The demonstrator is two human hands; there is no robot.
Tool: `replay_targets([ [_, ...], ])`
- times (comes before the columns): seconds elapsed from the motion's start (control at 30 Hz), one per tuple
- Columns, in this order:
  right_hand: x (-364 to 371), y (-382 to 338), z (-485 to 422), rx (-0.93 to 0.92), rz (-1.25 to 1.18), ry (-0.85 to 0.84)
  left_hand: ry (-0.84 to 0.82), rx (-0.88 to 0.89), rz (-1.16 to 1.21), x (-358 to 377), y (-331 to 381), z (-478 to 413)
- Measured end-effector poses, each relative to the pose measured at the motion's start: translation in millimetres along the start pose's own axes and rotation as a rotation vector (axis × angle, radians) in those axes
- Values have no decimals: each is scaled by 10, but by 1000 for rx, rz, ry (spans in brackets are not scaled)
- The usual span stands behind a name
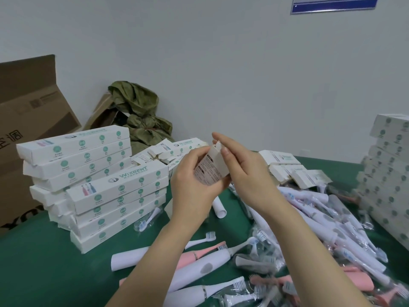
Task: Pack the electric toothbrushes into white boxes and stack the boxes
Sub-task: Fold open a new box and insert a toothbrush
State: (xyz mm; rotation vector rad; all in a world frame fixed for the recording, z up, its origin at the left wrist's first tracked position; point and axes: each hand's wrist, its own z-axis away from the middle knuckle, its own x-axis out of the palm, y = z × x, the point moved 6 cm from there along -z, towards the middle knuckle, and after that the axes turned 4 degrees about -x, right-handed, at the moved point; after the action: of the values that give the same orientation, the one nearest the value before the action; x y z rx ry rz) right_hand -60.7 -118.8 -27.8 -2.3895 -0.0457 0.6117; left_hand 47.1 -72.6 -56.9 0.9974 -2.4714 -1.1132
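Note:
I hold a white box (210, 167) up in front of me, printed side facing me, its top flap open. My left hand (194, 185) grips the box from below and the left. My right hand (241, 167) touches the open flap with its fingertips at the top end. Loose white and pink electric toothbrushes (212, 262) lie on the green table beneath my arms. More toothbrushes in clear wrap are heaped at the right (327, 220). Two stacks of closed white boxes (106, 189) stand at the left.
Empty white boxes (294, 171) lie behind my hands. Another tall stack of boxes (389, 173) stands at the right edge. A brown carton (28, 120) and an olive green bag (139, 111) sit at the back left against the wall. The green table (44, 262) shows at the front left.

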Motion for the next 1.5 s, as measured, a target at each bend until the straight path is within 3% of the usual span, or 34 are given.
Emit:
replay_targets([
  [0.13,33,-2,11,-42,57,1,8,16,-10,-3,33,8],
  [0.33,244,-39,22,-178,313,-140,91,-1,31,-57,-4,26],
  [0.43,279,-69,19,-176,248,-177,56,-36,78,-78,-12,2],
  [0.5,203,-74,-8,-75,-38,-115,64,3,80,-132,31,-26],
  [0.57,28,8,-23,46,-259,51,109,74,120,-240,89,-48],
  [0.67,-191,312,-16,315,-188,167,187,129,263,-425,118,-99],
  [0.73,-187,562,48,556,-15,73,217,161,323,-474,140,-118],
  [0.8,-51,736,187,793,-56,-94,222,138,414,-462,135,-131],
  [0.9,206,790,388,1010,-441,-343,256,18,516,-430,43,-154],
  [0.97,180,804,393,1056,-761,-257,278,-49,581,-440,-54,-190],
  [1.03,17,836,321,1013,-969,-13,225,-130,600,-420,-176,-231],
  [1.07,-114,872,283,959,-962,128,195,-179,523,-405,-241,-239],
  [1.13,-408,919,236,825,-700,326,190,-265,265,-392,-387,-215],
  [1.2,-644,861,194,687,-403,405,185,-225,86,-366,-370,-168],
  [1.3,-750,660,107,536,-88,323,3,19,-59,-152,-147,-89],
  [1.37,-716,514,61,479,3,247,-211,56,-90,60,-54,5],
  [1.43,-640,417,27,432,-22,192,-374,91,-159,215,-44,111],
  [1.5,-532,365,17,435,-167,128,-391,157,-251,252,-73,152],
])
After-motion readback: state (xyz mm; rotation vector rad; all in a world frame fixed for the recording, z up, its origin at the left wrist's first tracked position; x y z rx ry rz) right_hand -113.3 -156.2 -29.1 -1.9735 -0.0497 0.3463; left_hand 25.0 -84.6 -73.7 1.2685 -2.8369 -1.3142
